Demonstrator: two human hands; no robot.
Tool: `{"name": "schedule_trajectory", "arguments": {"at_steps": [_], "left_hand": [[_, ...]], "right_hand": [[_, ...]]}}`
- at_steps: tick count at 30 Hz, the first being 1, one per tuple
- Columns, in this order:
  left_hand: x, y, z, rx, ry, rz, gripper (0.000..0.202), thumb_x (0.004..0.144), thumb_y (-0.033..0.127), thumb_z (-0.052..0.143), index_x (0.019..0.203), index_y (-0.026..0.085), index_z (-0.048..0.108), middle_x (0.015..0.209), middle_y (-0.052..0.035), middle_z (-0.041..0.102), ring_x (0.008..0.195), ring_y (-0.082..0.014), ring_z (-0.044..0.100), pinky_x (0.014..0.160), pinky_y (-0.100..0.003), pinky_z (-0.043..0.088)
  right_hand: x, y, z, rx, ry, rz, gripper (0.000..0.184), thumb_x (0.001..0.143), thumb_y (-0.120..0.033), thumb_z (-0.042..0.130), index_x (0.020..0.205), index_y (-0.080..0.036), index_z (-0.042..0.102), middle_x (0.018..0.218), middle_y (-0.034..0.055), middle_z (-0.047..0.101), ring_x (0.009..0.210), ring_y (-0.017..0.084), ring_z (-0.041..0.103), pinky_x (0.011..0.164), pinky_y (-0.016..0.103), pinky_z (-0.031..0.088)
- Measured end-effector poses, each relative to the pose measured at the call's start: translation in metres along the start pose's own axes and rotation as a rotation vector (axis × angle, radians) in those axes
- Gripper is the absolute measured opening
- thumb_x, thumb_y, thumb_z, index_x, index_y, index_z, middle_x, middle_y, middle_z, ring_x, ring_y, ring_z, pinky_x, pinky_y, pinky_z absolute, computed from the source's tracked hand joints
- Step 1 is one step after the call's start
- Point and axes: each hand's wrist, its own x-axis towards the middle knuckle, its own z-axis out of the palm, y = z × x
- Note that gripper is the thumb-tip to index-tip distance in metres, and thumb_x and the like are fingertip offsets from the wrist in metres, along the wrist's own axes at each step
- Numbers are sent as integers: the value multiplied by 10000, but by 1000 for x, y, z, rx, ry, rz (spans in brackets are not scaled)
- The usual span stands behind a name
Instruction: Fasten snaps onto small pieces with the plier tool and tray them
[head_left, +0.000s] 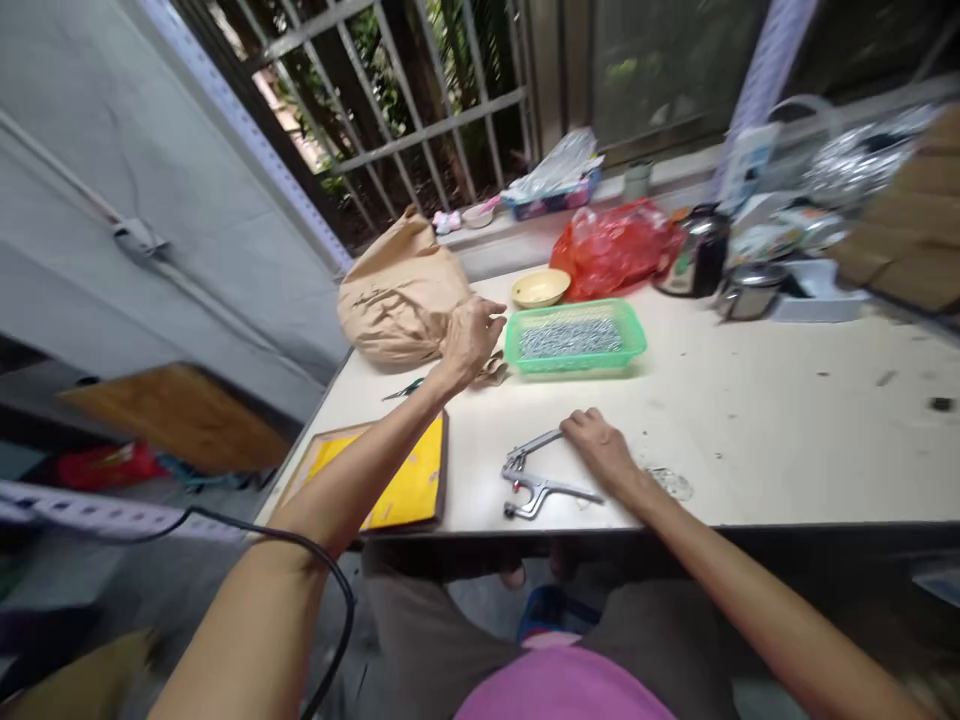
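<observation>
My left hand (471, 340) reaches over the table beside a green plastic basket (637, 345) that holds many small silvery metal pieces (571, 339). Its fingers point right, apart from one another, with nothing visible in them. Behind it a large tan cloth-like bundle (405, 290) rests on the table. My right hand (600, 450) lies on the tabletop, its curled fingers on the end of the upper handle of metal snap pliers (536, 483). The pliers lie on their side with handles spread and jaws toward the left.
Under my left forearm lies a yellow cloth (416, 480) on a dark-edged board. Small scissors (405, 389) lie near the bundle. Behind the basket are a cream bowl (541, 288) and a red plastic bag (611, 245). A dark jar (697, 250) and a metal container (750, 290) stand farther right.
</observation>
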Motion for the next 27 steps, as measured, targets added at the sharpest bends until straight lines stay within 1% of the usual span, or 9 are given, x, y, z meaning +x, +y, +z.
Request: {"name": "schedule_trajectory", "arguments": {"at_steps": [3,5,7,9,12,15,18,20,27], "left_hand": [[-43,-34,-25,110,-84,-52,229,828,195,523,928,144,723,884,-54,713,809,-158,627,762,-235,435],[-79,-61,-41,193,-174,-154,215,824,203,529,880,149,729,813,-43,704,784,-159,622,740,-231,425],[-116,-87,-52,258,-284,-270,204,819,207,540,866,160,733,818,-48,700,795,-166,620,744,-235,423],[-149,-108,-55,294,-397,-327,202,818,197,544,881,180,736,894,-63,696,854,-184,613,775,-254,426],[-183,-129,-50,308,-504,-320,250,832,147,514,956,205,724,1015,-81,668,981,-203,575,836,-280,422],[-198,-139,-40,288,-564,-283,286,839,102,487,984,203,712,1052,-95,644,1028,-209,541,848,-283,415],[-203,-145,-34,268,-619,-242,259,840,98,485,895,189,721,1010,-105,640,1017,-219,531,847,-284,405],[-206,-148,-31,270,-635,-236,249,846,113,480,877,181,718,969,-108,640,1009,-222,527,859,-291,401],[-212,-157,-29,316,-580,-237,191,855,200,502,819,148,683,902,-119,640,934,-223,557,831,-305,417]], "right_hand": [[-3,5,6,7,13,-39,203,915,-162,428,1002,-208,606,993,79,592,952,211,438,668,264,383],[-4,8,13,6,35,-65,214,918,-169,415,1000,-210,608,981,81,592,943,217,438,654,273,384],[-5,10,18,2,58,-82,228,923,-179,396,994,-214,611,978,82,593,937,220,440,645,281,385],[-6,10,20,-3,69,-85,238,925,-192,384,987,-218,613,985,85,593,934,222,443,627,288,384],[-7,10,22,-11,77,-84,247,932,-235,376,977,-225,619,990,88,595,928,223,450,617,296,384],[-7,12,24,-24,86,-94,268,944,-275,360,966,-229,623,994,85,596,927,220,458,633,296,385],[-6,13,26,-33,85,-98,282,953,-298,349,972,-231,622,1005,80,596,934,220,458,623,288,375],[-6,14,27,-39,79,-98,285,957,-303,346,981,-232,621,1006,76,598,934,220,455,614,283,369],[-5,9,19,-61,36,-71,262,956,-269,363,995,-225,618,996,77,600,929,213,448,590,274,348]]}}
